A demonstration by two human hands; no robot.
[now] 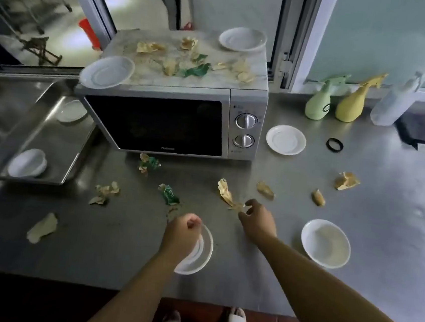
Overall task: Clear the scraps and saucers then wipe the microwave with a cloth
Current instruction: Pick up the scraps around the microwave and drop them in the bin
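We see the left hand [184, 232] curled around the rim of a white saucer [200, 254] near the front edge of the steel desk [119, 242]. The right hand [257, 222] reaches forward, and its fingertips appear to pinch the near end of a long tan scrap [225, 192], though blur keeps us from being sure of the hold.

More scraps lie scattered over the desk: a green one [170, 194] just left of the tan scrap, and tan pieces [347, 180] well off to the right. The microwave [168, 122] stands at the back of the desk with its door closed. Its top carries a litter of scraps [190, 61] and two saucers, one [242, 39] at the back right corner and one [107, 71] overhanging the front left corner. Another saucer [285, 139] lies just right of the microwave, and a white bowl [326, 243] sits near the right forearm.
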